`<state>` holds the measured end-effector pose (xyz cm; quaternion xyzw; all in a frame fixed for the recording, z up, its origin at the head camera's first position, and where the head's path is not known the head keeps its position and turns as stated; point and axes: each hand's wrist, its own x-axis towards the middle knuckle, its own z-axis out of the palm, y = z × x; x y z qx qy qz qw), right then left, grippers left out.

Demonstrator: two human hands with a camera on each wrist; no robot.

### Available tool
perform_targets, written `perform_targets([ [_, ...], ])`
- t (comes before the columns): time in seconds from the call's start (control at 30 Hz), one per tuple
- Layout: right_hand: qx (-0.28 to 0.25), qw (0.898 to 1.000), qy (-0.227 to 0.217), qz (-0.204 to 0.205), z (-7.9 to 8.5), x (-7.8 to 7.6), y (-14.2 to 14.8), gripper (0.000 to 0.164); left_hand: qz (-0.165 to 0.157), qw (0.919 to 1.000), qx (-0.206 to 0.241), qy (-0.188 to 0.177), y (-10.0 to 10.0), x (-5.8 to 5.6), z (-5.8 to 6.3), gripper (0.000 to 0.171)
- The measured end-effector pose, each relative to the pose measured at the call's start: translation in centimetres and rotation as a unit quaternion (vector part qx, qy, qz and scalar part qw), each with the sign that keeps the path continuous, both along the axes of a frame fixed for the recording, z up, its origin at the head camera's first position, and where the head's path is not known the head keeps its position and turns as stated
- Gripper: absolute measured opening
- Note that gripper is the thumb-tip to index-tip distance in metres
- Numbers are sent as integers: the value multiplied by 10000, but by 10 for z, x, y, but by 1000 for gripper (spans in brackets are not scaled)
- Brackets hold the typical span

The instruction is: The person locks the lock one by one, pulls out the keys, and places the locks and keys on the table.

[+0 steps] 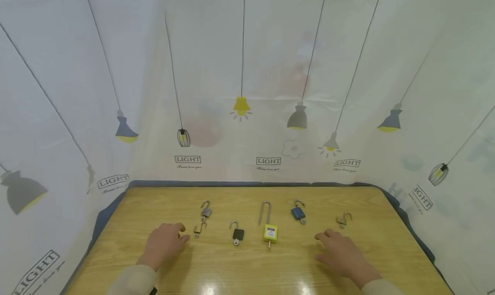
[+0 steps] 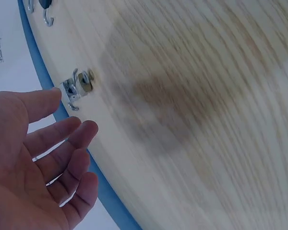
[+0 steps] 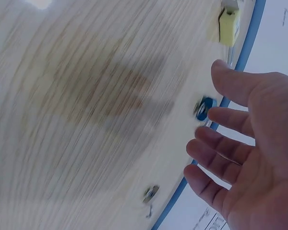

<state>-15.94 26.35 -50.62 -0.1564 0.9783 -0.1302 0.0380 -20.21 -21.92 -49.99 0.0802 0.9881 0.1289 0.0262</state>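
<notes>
My left hand [image 1: 164, 244] hovers over the left part of the table, fingers relaxed and holding nothing. Nearest to it are a small brass-coloured padlock [image 1: 197, 231] and a silver-grey padlock [image 1: 206, 212] with raised shackles. My right hand [image 1: 342, 254], also loose and without anything in it, is above the right part. Beyond it lie a blue padlock [image 1: 297, 213] and a small padlock [image 1: 341, 220]. Between the hands are a black padlock [image 1: 238, 234] and a yellow padlock [image 1: 270, 233] with a long shackle. Keys stick out of the padlocks, and their shackles stand open.
The wooden table [image 1: 154, 205] has a dark blue edge [image 1: 247, 183] at the back. A pale cloth [image 1: 216, 50] printed with hanging lamps surrounds it behind and at both sides. Light reflections [image 1: 209, 290] show near the table's front.
</notes>
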Motion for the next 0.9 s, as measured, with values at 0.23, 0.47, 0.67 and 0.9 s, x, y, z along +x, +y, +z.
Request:
perform_targets([
  [0.23,69,9997,51,228,1,-3,-29,28,127,9995,263,73,12,-6,-12,26],
  [0.47,74,9978,-122,645,4,-6,-52,24,672,9973,32,303,23,-10,-19,27],
  [0.67,143,9975,-186,667,5,-7,-63,25,996,9943,-264,260,28,-14,-27,38],
  [0.9,205,9970,-468,583,5,-7,-66,25,966,9939,-191,488,32,-17,-35,37],
])
